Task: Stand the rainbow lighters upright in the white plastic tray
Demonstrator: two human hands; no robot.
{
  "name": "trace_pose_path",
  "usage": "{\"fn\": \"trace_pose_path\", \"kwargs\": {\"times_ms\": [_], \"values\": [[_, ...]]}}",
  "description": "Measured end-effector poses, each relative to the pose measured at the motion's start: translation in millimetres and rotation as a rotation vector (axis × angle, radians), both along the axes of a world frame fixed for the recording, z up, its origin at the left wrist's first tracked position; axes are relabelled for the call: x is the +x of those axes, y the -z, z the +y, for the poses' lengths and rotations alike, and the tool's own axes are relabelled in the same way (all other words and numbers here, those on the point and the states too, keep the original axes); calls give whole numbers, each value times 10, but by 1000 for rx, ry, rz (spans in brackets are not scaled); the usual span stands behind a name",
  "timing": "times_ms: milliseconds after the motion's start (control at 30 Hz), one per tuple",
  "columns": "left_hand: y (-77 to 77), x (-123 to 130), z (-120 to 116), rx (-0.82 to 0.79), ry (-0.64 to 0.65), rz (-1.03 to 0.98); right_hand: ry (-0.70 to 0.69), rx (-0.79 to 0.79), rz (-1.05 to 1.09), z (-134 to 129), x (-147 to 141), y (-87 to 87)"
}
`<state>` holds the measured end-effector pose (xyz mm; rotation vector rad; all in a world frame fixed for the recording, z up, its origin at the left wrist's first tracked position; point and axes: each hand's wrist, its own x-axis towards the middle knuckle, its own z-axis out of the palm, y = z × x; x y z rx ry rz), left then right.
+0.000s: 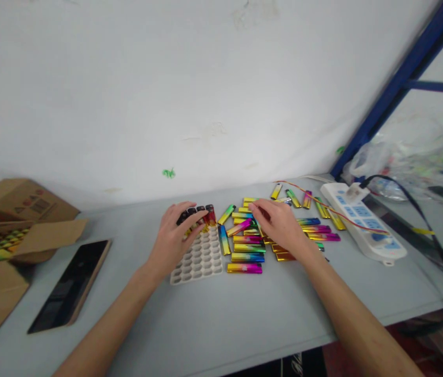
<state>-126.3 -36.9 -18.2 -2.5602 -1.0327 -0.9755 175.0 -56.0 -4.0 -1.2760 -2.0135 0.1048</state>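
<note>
Ample tabletop (205,324) fronts the tray (197,262), left hand (170,230) half-curled round its far-edge lighters (211,213), right hand (280,225) curled, both grips unclear.

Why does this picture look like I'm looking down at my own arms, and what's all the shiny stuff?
There's no robot here, just a person's two bare hands. The camera is worn on their head, looking forward and down. On the grey table lie lots of shiny, colourful lighters. The left hand curls beside upright lighters at the far end of a pale tray with many holes. The right hand is over the loose ones; I can't tell whether either grip is closed on one. Also there: a smartphone, an open cardboard box and a power strip.
</note>
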Motion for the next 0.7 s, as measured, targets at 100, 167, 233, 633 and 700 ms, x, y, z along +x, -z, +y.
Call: {"fn": "trace_pose_path", "kwargs": {"times_ms": [100, 167, 233, 633, 700], "values": [[42, 3, -7, 28, -44, 86, 115, 62, 22, 42, 138, -34], [57, 4, -26, 34, -68, 82, 203, 100, 30, 68, 237, -48], [63, 2, -53, 34, -85, 38, 293, 128, 36, 89, 325, -50], [-53, 102, -336, 57, 4, -199, 515, 103, -35, 238, 627, 206], [-69, 145, -402, 33, 53, -229, 579, 85, -60, 245, 686, 260]]}}
